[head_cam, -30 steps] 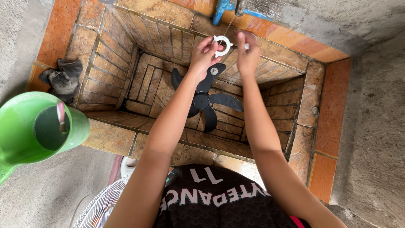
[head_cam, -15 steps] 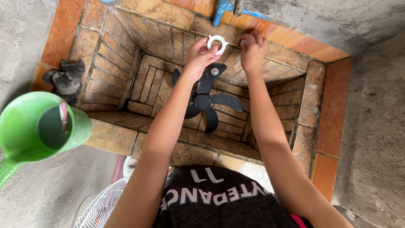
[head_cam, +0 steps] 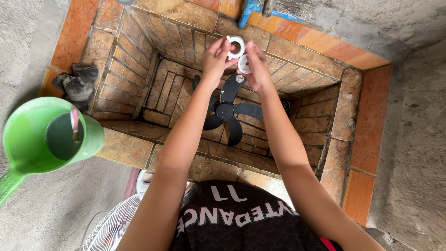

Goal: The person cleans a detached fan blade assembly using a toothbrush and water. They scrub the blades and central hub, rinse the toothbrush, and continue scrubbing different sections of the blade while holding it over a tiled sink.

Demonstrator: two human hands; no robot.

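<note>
Hands meet above a sunken brick basin (head_cam: pixel 139 60): the left hand (head_cam: pixel 214 58) pinches a white plastic ring (head_cam: pixel 235 47) between closed fingertips, the right hand (head_cam: pixel 257 67) grips a small white cap (head_cam: pixel 244 64) just below it, the two parts nearly touching; the ring's opening faces the camera. Beneath them lies a black, glossy fan blade (head_cam: pixel 230 109) on the basin floor; a green plastic jug (head_cam: pixel 46 137) stands at left.

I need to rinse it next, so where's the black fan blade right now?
In the head view, the black fan blade lies at the bottom of the tiled brick basin, centre frame, below both raised hands.
</note>
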